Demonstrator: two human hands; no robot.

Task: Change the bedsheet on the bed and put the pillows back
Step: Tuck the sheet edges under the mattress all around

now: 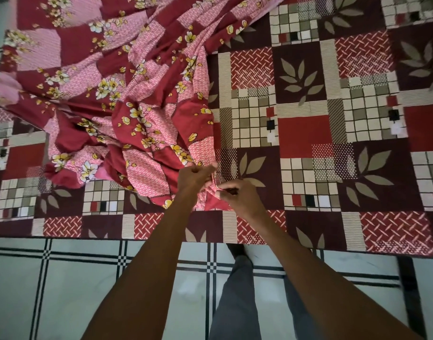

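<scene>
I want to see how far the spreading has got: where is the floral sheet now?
In the head view the floral sheet lies crumpled over the bed's left half on the patchwork sheet, its near corner gripped by both hands, left hand and right hand.

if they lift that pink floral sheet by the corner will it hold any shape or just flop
The pink floral sheet will probably just flop: it already lies in loose folds over the patchwork sheet. It looks thin and light, bunching easily where the left hand and right hand pinch its corner. It may drag rather than slide cleanly, cloth on cloth.
</scene>
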